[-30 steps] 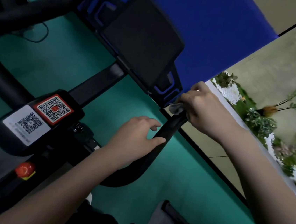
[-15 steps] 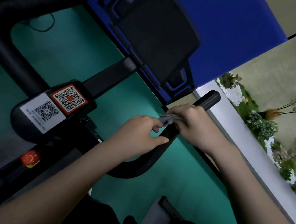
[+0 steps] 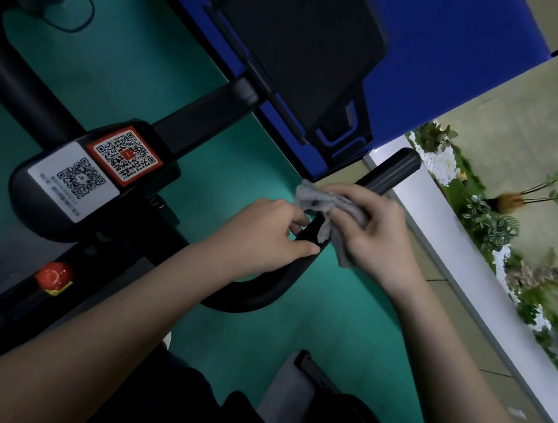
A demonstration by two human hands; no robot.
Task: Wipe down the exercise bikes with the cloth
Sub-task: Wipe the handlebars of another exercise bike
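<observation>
Just past my left hand (image 3: 261, 233) gripping the bar (image 3: 392, 170) steady, my right hand (image 3: 381, 236) wraps the cloth (image 3: 317, 196) round it.

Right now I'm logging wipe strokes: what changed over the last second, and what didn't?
The right hand, holding the grey cloth, slid back along the handlebar from its far end toward the person, baring the tip. The left hand stayed on the bar near its bend.
</observation>
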